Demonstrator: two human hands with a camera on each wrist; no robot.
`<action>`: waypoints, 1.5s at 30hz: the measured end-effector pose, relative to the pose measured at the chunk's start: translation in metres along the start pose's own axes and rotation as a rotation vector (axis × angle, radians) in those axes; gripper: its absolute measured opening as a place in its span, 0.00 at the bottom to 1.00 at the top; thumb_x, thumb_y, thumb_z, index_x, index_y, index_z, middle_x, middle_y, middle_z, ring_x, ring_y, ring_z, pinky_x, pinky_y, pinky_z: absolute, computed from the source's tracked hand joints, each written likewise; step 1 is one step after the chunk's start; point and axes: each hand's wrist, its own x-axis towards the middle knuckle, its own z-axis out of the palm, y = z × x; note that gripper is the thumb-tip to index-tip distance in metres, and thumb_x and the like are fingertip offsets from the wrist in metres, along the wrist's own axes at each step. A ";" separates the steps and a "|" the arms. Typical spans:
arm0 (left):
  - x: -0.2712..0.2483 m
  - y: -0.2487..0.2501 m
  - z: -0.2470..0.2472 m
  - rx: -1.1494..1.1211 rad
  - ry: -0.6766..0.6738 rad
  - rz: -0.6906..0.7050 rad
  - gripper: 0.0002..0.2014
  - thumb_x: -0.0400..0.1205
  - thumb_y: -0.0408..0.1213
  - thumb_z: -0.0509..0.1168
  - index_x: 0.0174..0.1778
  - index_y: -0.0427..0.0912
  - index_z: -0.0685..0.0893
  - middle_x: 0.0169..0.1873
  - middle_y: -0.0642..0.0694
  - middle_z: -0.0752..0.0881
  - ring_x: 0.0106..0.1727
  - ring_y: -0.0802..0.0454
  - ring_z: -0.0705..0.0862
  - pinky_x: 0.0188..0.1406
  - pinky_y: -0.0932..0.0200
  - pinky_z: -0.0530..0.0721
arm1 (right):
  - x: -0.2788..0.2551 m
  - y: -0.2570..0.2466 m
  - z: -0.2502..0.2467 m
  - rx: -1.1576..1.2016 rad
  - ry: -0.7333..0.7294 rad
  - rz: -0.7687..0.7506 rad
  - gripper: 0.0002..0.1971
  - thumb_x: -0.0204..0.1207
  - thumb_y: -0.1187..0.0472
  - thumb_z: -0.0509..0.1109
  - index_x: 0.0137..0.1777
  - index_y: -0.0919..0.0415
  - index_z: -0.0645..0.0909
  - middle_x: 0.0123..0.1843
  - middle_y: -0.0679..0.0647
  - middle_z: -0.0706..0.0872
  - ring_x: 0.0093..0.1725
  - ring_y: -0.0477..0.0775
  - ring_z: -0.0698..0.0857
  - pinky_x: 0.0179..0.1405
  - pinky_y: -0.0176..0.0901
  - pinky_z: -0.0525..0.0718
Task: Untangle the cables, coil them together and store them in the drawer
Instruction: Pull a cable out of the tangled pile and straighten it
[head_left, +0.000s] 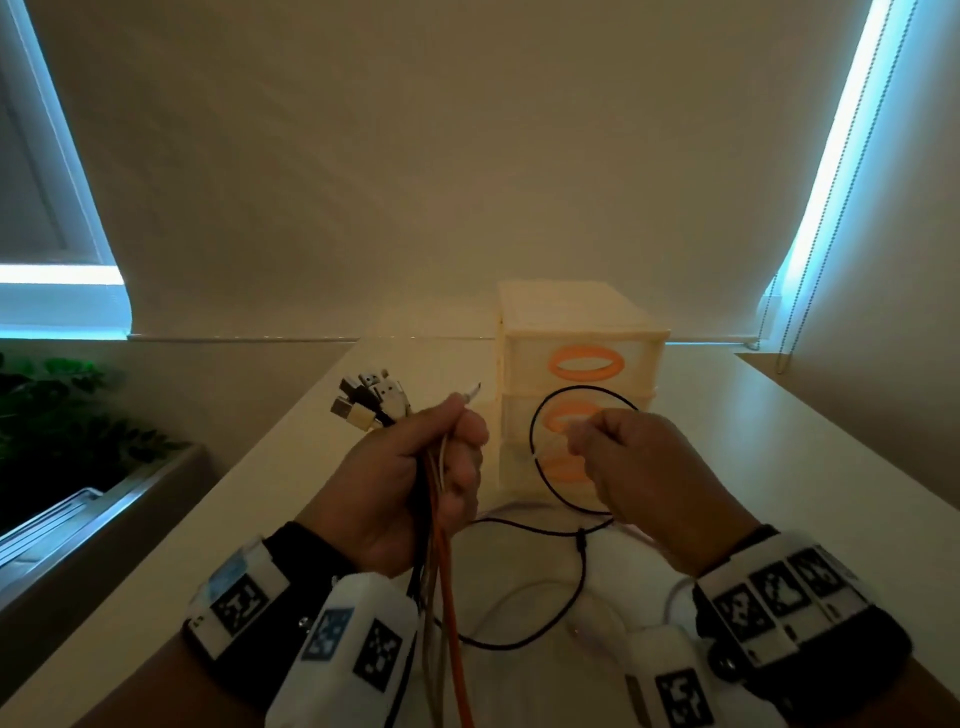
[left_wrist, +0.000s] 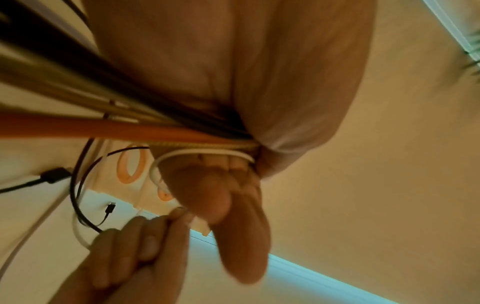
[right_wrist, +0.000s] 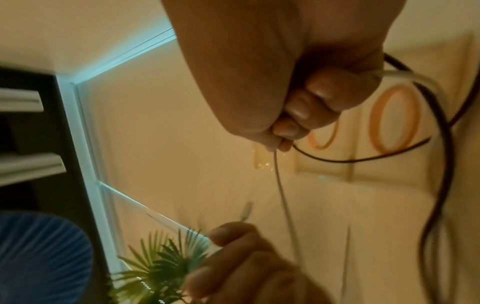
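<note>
My left hand (head_left: 415, 478) grips the cable bundle (head_left: 441, 571), plugs (head_left: 371, 402) fanned above the worktop (head_left: 291, 499); right hand (head_left: 644, 467) pinches a pale cable, black loop (head_left: 535, 441) partly hiding the drawers (head_left: 582, 332).

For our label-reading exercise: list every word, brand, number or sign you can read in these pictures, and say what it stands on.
No readable text in any view.
Wristbands: black-and-white square code patterns only, no letters or numbers.
Drawer unit: plain fronts with orange ring handles, no label.
Plugs above the left hand: any marks are too small and blurred to read.
</note>
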 end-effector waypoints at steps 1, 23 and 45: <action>-0.001 -0.001 0.002 0.067 0.002 -0.007 0.20 0.84 0.47 0.60 0.32 0.38 0.87 0.20 0.44 0.80 0.15 0.52 0.76 0.15 0.63 0.73 | -0.001 -0.008 0.002 0.151 -0.014 0.028 0.15 0.84 0.57 0.66 0.41 0.68 0.83 0.23 0.51 0.73 0.20 0.45 0.68 0.22 0.40 0.68; 0.006 0.008 -0.003 -0.399 0.296 0.123 0.21 0.92 0.45 0.55 0.63 0.29 0.84 0.56 0.35 0.92 0.53 0.41 0.93 0.50 0.54 0.92 | -0.029 0.000 0.044 -0.129 -0.425 -0.202 0.18 0.88 0.49 0.58 0.43 0.58 0.82 0.31 0.58 0.88 0.29 0.44 0.82 0.38 0.38 0.81; -0.012 -0.002 0.012 0.300 -0.051 -0.073 0.23 0.87 0.46 0.57 0.44 0.34 0.93 0.29 0.37 0.89 0.17 0.50 0.80 0.19 0.61 0.72 | -0.006 0.002 0.008 -0.154 0.080 -0.294 0.24 0.75 0.42 0.74 0.36 0.66 0.80 0.28 0.55 0.80 0.28 0.48 0.77 0.31 0.39 0.78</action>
